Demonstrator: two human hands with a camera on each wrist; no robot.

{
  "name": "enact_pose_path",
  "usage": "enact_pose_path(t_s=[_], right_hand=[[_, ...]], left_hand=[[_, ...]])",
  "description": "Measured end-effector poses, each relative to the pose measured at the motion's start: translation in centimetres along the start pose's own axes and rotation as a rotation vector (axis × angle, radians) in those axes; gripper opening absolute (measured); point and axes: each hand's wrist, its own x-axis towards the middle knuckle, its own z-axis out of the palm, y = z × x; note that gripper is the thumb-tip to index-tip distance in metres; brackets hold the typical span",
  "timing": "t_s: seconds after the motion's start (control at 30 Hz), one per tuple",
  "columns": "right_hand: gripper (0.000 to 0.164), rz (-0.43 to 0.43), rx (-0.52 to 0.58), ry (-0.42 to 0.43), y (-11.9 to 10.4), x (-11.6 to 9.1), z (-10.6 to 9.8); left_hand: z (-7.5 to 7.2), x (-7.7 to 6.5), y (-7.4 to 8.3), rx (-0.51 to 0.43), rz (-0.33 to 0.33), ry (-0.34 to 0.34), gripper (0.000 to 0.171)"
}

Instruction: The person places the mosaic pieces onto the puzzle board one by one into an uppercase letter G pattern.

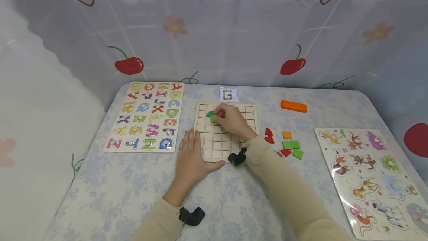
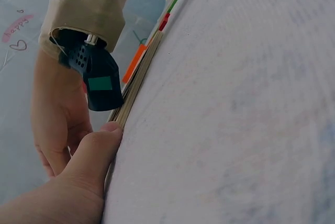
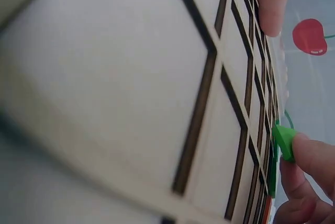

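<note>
Resting with the left hand point(image 1: 191, 158) against the left edge of the wooden grid board point(image 1: 212, 146), with fingers straight and close together and thumb spread along the near edge. Beside a dark green curved piece point(image 1: 209, 114), over the board's upper-left cells, pinching a light green square tile point(image 1: 213, 118) between thumb and fingertips of the right hand point(image 1: 230, 119). Seemingly at the step of placing tiles after the pattern card point(image 1: 229, 95); probably calls for lining up with a cell, then pressing flat. Showing, from the right wrist only, the tile's apparent tilt; from the head only, the card.
</note>
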Motion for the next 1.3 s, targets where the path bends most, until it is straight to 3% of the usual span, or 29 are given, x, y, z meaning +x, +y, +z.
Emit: enact_pose_path(t_s=[0.87, 1.3], right_hand=[[0.015, -0.081, -0.281, -0.088, -1.2, -0.2, 0.8], [0.022, -0.059, -0.285, -0.100, -1.4, -0.8, 0.7]], left_hand=[[-0.2, -0.1, 0.0, 0.005, 0.001, -0.013, 0.138], [-0.1, -0.1, 0.1, -0.004, 0.014, 0.019, 0.137]])
